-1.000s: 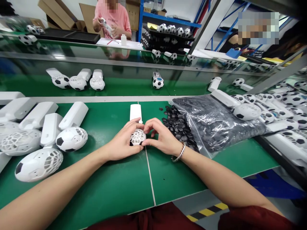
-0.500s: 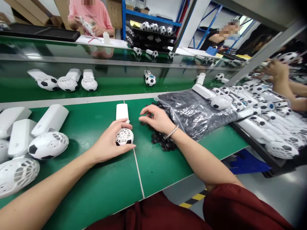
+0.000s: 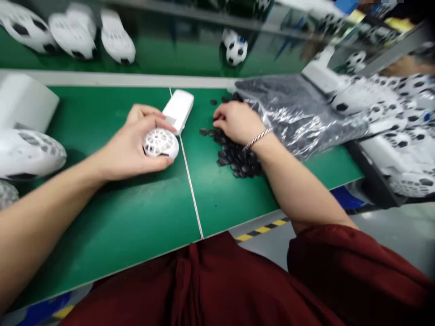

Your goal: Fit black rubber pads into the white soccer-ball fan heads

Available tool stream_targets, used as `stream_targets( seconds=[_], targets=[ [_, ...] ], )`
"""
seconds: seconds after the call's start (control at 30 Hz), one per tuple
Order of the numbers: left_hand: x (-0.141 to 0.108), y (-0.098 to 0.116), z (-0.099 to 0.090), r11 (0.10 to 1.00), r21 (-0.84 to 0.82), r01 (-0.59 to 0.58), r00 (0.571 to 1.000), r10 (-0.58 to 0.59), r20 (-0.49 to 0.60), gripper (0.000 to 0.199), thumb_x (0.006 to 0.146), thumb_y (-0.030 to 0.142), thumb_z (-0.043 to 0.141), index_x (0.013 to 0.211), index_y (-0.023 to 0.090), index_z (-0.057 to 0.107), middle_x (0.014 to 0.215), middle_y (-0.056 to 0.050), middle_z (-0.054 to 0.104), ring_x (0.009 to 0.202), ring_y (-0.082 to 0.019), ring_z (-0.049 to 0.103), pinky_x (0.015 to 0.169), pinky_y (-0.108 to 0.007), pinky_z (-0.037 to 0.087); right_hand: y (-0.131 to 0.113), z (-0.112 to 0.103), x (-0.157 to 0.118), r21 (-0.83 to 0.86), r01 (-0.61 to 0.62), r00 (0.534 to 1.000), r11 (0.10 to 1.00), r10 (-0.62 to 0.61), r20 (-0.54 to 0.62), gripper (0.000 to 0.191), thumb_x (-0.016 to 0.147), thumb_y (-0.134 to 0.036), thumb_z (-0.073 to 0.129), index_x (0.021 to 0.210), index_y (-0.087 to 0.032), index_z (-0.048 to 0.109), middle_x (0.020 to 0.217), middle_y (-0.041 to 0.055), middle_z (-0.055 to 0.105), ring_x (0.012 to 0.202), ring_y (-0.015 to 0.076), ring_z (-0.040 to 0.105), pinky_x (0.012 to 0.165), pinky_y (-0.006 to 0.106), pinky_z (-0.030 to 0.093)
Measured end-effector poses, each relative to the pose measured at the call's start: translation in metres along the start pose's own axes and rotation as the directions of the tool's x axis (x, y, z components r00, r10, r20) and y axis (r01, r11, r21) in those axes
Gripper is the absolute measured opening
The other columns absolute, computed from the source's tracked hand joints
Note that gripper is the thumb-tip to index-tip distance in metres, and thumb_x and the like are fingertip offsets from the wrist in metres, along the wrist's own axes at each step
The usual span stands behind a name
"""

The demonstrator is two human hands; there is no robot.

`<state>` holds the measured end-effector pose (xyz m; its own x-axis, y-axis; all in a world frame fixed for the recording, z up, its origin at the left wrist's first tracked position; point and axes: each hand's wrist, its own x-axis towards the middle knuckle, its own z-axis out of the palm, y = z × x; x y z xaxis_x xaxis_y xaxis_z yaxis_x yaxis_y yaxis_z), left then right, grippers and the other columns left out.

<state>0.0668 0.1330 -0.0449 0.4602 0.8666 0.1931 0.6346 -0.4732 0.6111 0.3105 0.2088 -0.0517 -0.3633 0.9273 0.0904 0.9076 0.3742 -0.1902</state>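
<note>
My left hand grips the round latticed head of a white football-patterned handheld fan, thumb in front and fingers behind. The fan's white handle points away from me across the seam of the green worktop. My right hand is over a loose pile of small flat black pieces, thumb and fingers pinched together at its left edge. Whatever is between those fingertips is too small to make out.
A clear plastic bag of black pieces lies right of the pile. Farther right, a dark tray holds several similar fans. More white fans lie at the left, and several stand beyond the pale rail.
My view has tilted down and closer. The right hand has gone down to the black pieces and its fingers have closed. My left hand has turned the fan, its handle now slanting right.
</note>
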Motion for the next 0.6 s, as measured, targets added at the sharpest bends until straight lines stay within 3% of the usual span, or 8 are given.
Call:
stream_targets(
  seconds=[0.1, 0.17, 0.33, 0.5, 0.6],
  targets=[
    [0.002, 0.001, -0.002, 0.999, -0.029, 0.021, 0.999, -0.020, 0.036, 0.046, 0.067, 0.037, 0.058, 0.106, 0.013, 0.051, 0.113, -0.002, 0.037, 0.118, -0.024, 0.032, 0.106, -0.043, 0.020, 0.012, 0.002, 0.013, 0.130, 0.001, 0.994, 0.992, -0.015, 0.110, 0.017, 0.073, -0.027, 0.066, 0.082, -0.012, 0.064, 0.074, 0.0001, 0.059, 0.075, 0.0154, 0.058, 0.075, 0.034, 0.044],
    [0.001, 0.001, -0.003, 0.998, -0.045, 0.032, 0.998, -0.030, 0.049, 0.047, 0.064, 0.036, 0.060, 0.105, 0.015, 0.052, 0.113, -0.003, 0.036, 0.119, -0.025, 0.032, 0.106, -0.042, 0.021, 0.015, 0.001, 0.016, 0.178, 0.000, 0.992, 0.984, -0.022, 0.124, 0.018, 0.068, -0.026, 0.069, 0.077, -0.012, 0.062, 0.069, -0.0022, 0.058, 0.068, 0.0122, 0.057, 0.070, 0.030, 0.044],
    [-0.001, 0.000, -0.004, 0.994, -0.093, 0.062, 0.997, -0.057, 0.061, 0.047, 0.058, 0.031, 0.064, 0.104, 0.021, 0.053, 0.111, -0.005, 0.034, 0.119, -0.025, 0.033, 0.107, -0.042, 0.024, 0.005, -0.003, 0.008, 0.191, 0.047, 0.997, 0.981, -0.034, -0.068, 0.014, 0.065, -0.017, 0.070, 0.073, -0.015, 0.059, 0.065, -0.0025, 0.059, 0.060, 0.0102, 0.053, 0.060, 0.024, 0.042],
    [-0.003, 0.000, -0.010, 0.978, -0.182, 0.100, 0.988, -0.077, 0.131, 0.046, 0.061, 0.024, 0.061, 0.106, 0.025, 0.052, 0.110, -0.003, 0.036, 0.114, -0.024, 0.038, 0.103, -0.045, 0.029, -0.006, -0.008, -0.002, 0.216, 0.075, 0.996, 0.974, -0.062, -0.064, 0.002, 0.073, -0.017, 0.063, 0.075, -0.017, 0.063, 0.066, -0.0009, 0.061, 0.061, 0.0120, 0.055, 0.060, 0.024, 0.041],
    [-0.004, -0.001, -0.013, 0.973, -0.200, 0.111, 0.980, -0.074, 0.184, 0.048, 0.063, 0.021, 0.060, 0.109, 0.027, 0.050, 0.112, -0.003, 0.037, 0.108, -0.022, 0.044, 0.098, -0.043, 0.037, -0.015, -0.015, -0.009, 0.222, 0.130, 0.987, 0.966, -0.105, -0.118, 0.015, 0.077, -0.016, 0.058, 0.091, -0.018, 0.064, 0.073, 0.0013, 0.062, 0.066, 0.0136, 0.056, 0.064, 0.026, 0.042]
  ],
)
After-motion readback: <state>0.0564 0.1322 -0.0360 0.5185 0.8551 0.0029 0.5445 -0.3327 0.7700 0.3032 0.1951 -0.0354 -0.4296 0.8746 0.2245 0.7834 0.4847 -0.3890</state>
